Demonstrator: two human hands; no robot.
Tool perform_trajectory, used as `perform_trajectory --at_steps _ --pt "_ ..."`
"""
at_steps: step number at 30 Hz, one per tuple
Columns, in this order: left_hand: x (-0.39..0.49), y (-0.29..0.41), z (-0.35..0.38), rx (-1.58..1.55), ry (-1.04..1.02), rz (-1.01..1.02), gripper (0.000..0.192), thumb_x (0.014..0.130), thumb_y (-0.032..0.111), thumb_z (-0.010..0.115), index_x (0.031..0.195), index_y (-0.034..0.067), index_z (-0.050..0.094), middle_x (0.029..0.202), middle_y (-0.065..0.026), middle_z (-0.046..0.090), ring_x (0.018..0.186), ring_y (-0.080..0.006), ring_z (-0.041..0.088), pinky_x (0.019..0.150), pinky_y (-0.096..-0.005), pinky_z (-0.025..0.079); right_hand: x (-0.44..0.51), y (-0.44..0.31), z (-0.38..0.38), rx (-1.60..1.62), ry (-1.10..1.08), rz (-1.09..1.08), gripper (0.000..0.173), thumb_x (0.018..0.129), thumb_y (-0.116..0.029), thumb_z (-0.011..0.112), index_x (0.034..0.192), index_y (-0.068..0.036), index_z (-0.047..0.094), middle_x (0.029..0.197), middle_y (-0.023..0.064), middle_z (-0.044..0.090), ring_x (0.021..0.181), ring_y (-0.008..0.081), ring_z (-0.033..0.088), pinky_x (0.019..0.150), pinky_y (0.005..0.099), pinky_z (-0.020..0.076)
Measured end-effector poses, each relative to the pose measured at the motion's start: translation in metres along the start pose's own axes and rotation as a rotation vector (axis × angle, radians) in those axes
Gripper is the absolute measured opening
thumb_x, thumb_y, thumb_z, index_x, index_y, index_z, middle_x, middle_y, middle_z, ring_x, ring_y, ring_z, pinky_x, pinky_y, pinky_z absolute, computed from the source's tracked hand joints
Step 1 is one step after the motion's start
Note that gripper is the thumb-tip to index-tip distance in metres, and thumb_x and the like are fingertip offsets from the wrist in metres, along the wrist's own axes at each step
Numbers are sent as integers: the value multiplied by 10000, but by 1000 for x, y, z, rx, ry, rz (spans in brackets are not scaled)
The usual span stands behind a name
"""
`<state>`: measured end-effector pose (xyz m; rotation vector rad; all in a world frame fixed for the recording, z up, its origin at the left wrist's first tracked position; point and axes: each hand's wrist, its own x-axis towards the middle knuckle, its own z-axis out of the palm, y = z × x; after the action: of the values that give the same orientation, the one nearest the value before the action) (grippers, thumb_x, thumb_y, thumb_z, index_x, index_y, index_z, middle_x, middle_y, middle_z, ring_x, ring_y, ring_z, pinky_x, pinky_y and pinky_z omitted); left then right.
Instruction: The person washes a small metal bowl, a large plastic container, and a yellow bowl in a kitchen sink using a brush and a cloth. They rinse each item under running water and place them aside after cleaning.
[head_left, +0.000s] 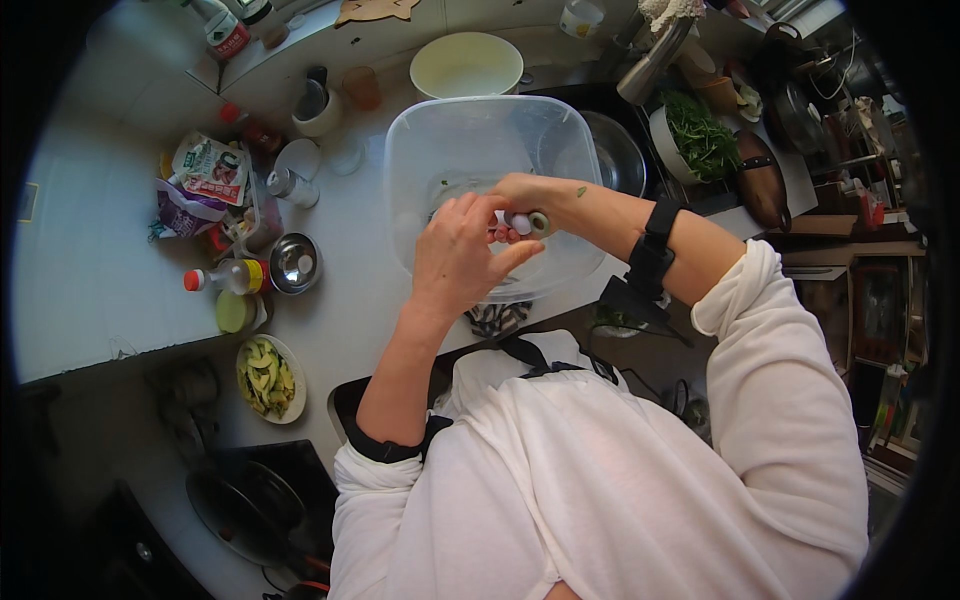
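A large clear plastic tub stands before me on the counter, with a green scrap and water or a shiny layer at its bottom. Over it, my right hand is curled around a small tool handle with a pale green, ringed end. The tool's other end is hidden by the hands. My left hand meets the right one at the fingertips, its thumb stretched apart towards the handle. Whether the left fingers pinch something cannot be seen. A bit of green leaf sticks to my right wrist.
Left stand a steel bowl, a red-capped bottle, a shaker and a plate of sliced green vegetable. A cream basin is behind the tub. Right are a metal basin, a faucet and a bowl of leafy greens.
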<state>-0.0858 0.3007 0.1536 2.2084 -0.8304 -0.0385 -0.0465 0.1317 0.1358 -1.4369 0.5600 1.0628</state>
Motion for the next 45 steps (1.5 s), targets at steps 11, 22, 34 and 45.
perform_trajectory --at_steps 11,22,34,45 --pt "6 -12 3 74 30 -27 302 777 242 793 989 64 671 905 -63 649 782 -223 664 689 -350 529 31 32 10 909 14 -106 249 996 -176 518 1035 60 585 932 158 625 764 223 664 617 323 573" --pt "2 -4 -9 -80 113 -67 222 815 6 708 1035 31 704 947 -92 662 790 -171 679 673 -267 558 13 36 17 916 -123 -214 258 953 -304 660 1028 -68 587 876 53 634 722 139 594 612 265 492" --pt "-10 -1 -11 -201 294 -36 286 862 -25 696 1143 28 687 1147 -131 702 950 -164 690 728 -258 584 -10 37 33 1184 -182 -334 211 892 -228 744 922 -96 582 789 8 560 609 75 488 476 212 367" --pt "-22 6 -22 -8 260 5 298 804 -25 736 1094 44 722 1125 -160 710 1041 -286 698 840 -346 574 -25 35 43 1064 -175 -303 170 916 -207 705 917 -86 585 779 12 577 580 68 496 454 189 391"
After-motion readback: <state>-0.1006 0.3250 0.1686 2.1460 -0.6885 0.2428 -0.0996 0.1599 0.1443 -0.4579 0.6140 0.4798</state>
